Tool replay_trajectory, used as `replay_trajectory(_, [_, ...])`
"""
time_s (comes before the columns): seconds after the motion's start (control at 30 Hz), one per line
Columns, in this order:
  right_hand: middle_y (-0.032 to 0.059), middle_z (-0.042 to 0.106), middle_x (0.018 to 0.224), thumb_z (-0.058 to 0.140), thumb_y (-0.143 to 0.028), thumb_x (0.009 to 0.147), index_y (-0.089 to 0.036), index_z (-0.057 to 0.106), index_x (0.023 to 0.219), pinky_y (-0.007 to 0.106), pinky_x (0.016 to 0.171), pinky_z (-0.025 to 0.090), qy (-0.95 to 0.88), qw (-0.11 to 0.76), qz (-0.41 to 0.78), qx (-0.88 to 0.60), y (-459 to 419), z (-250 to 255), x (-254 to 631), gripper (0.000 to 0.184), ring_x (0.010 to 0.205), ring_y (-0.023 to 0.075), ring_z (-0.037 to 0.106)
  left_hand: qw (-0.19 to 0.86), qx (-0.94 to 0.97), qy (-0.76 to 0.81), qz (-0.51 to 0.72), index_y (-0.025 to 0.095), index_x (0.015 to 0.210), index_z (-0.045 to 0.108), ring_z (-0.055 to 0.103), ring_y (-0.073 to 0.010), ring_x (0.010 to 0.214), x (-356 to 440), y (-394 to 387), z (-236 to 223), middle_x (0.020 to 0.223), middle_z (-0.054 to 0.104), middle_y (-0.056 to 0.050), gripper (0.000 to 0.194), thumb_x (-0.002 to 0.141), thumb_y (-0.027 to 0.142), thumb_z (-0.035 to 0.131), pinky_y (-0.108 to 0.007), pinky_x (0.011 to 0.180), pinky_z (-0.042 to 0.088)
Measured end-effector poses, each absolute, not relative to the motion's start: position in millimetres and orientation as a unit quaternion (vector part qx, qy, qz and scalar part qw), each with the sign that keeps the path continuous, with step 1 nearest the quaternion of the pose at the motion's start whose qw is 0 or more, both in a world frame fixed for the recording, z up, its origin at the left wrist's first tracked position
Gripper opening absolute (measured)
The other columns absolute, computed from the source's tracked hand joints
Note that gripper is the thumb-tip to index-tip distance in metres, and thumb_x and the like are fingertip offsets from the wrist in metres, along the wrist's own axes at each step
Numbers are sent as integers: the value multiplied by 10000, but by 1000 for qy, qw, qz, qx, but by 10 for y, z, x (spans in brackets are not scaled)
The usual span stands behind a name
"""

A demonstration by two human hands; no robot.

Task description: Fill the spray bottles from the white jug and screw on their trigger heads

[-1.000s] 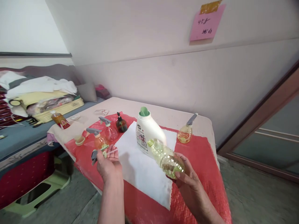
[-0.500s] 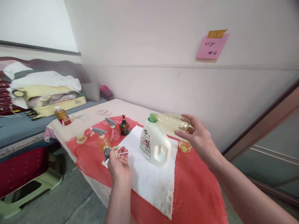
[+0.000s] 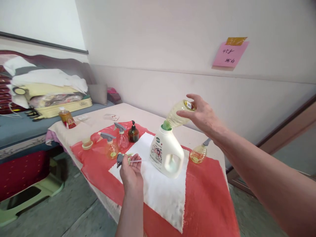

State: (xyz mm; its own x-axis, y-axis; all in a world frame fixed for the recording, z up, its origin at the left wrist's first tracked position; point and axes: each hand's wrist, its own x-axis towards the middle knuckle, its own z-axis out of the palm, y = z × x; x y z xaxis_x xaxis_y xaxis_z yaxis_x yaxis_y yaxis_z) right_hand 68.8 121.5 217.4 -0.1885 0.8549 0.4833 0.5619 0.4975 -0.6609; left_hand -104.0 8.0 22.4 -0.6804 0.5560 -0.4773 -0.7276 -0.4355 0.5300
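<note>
My right hand (image 3: 203,113) grips a clear yellowish bottle (image 3: 177,115) near its base, tilted with its neck down. That neck meets a translucent green piece (image 3: 166,125) in the mouth of a white detergent jug (image 3: 156,140); I cannot tell which of the two it belongs to. The jug stands upright on a white cloth (image 3: 163,204). Closed around a grey spray head (image 3: 119,160) with a thin tube is my left hand (image 3: 133,169), palm up, left of the jug.
Two spray bottles, one orange (image 3: 111,149) and one pink (image 3: 122,141), stand left beside a dark pump bottle (image 3: 133,134). Right of the jug is a yellow spray bottle (image 3: 198,154). A cap (image 3: 87,144) lies on the red sheet (image 3: 204,197). Farther left is an amber bottle (image 3: 66,118).
My right hand has raised the bottle's base, so the bottle tilts more steeply into the jug's mouth. The left hand still holds the spray head. The view has shifted slightly.
</note>
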Motion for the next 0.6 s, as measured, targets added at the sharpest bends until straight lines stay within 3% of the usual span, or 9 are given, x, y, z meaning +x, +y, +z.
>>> replay_trajectory(0.27, [121,574,1184,751,-429,697,-213,497,1360,492,942,448,-751,435,169,-468,1282,2195,544,742,1102,302,539,388,-119,365,838,155,851,559,666,-139,757,-1041,85,212,865,665,-87,223,832,364,635,-262,735,549])
replay_trajectory(0.47, [105,581,1210,756,-503,708,-268,511,1343,551,936,435,-725,442,183,-495,1077,1957,834,720,1108,326,545,389,-114,367,837,157,860,561,665,-143,761,-1007,84,213,878,667,-89,235,823,372,646,-266,732,541])
replay_trajectory(0.6, [75,608,1218,780,-508,702,-302,551,1283,526,975,437,-622,547,297,-476,854,1443,1184,658,1132,307,562,391,-113,375,833,158,854,559,662,-141,754,-973,107,217,867,661,-84,231,816,367,649,-255,709,530])
